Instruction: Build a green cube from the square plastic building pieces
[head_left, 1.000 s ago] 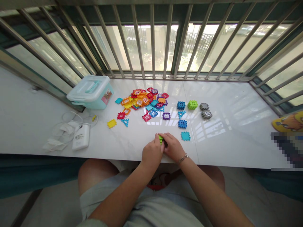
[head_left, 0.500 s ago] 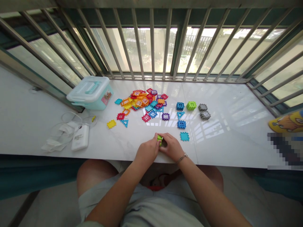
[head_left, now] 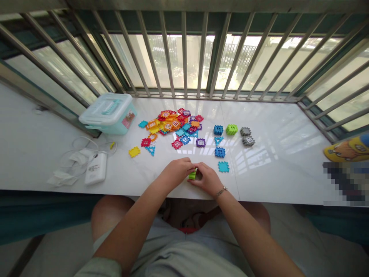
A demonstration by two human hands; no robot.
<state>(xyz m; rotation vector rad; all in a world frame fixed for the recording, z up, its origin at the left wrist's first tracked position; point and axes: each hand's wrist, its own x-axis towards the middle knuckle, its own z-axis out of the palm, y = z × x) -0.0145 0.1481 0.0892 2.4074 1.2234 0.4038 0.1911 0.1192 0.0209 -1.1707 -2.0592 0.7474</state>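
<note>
Near the front edge of the table, my right hand (head_left: 210,180) grips a small lime-green stack of notched plastic building tiles (head_left: 192,176) between thumb and fingers. The fingers of my left hand (head_left: 179,170) are closed at the top of that stack, partly hiding it. Beyond my right hand lie a flat turquoise tile (head_left: 223,166), a blue tile stack (head_left: 220,152), a blue triangle (head_left: 218,141) and a darker blue stack (head_left: 218,130). A lime-green stack (head_left: 231,129) and grey stacks (head_left: 248,141) stand farther right.
A heap of mixed coloured tiles (head_left: 168,123) spreads over the middle back. At left are a lidded turquoise box (head_left: 111,115), a white power bank (head_left: 96,168) with cables and crumpled tissue (head_left: 67,169). A yellow printed object (head_left: 347,149) lies far right; metal bars (head_left: 184,57) line the back.
My left hand has turned and lifted to the top of the green stack, showing more of it. My right hand stays around the stack. The view has shifted slightly.
</note>
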